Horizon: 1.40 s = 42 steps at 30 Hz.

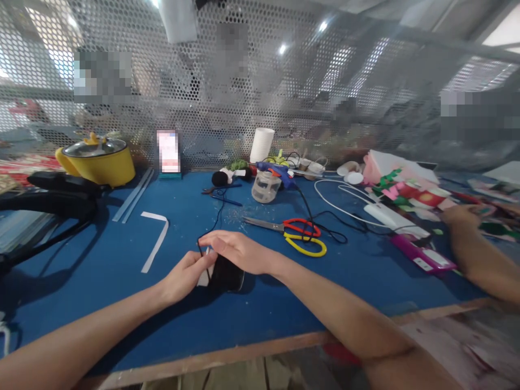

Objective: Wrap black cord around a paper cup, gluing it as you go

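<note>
A cup-like piece [229,273], black over most of its side with a white part on the left, is held low over the blue table. My left hand [184,276] grips its white side, thumb on top and fingers closed. Across its far side reaches my right hand [239,250], its fingers bent together at a strand of black yarn [221,208]. That strand runs back to a black yarn ball [220,179]. The palm and fingers hide much of the piece. To the right lie scissors [284,226] with one red and one yellow handle loop.
A bent white strip [160,244] lies at left. Behind are a yellow pot [97,165], a phone [168,151], a clear plastic container [266,187] and a blue glue gun [280,172]. Cables, a purple box [422,254] and another person's arm [479,254] are at right.
</note>
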Each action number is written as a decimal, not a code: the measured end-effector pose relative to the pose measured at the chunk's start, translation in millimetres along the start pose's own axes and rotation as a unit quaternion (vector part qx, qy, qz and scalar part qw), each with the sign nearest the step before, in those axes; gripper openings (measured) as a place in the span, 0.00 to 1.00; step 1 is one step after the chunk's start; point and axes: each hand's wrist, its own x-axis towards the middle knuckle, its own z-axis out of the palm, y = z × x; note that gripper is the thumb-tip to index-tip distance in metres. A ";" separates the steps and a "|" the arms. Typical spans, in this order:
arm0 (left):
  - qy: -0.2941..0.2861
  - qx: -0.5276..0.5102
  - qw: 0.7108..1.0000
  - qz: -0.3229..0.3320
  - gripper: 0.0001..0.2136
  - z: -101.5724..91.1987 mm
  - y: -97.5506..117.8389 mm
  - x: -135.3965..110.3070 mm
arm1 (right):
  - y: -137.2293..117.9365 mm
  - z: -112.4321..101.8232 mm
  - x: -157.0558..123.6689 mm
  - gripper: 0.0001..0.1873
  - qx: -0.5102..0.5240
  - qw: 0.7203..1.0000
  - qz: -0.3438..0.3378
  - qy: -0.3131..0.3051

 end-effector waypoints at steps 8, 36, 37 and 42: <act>0.023 -0.033 0.998 -0.040 0.22 -2.9 5.1 -2.8 | 2.3 -97.0 -2.0 0.13 -0.184 0.914 0.168 0.320; 0.019 0.084 0.996 0.037 0.20 -5.6 7.1 -8.6 | 42.6 -120.8 2.7 0.06 0.140 0.895 0.150 0.396; 0.023 0.086 0.995 0.033 0.20 -6.6 7.9 -8.0 | 34.3 -114.9 -2.3 0.07 0.151 0.904 0.137 0.377; 0.040 0.095 0.994 0.029 0.20 -11.0 10.5 -2.5 | -1.2 -73.2 -36.6 0.08 0.161 0.946 0.149 0.237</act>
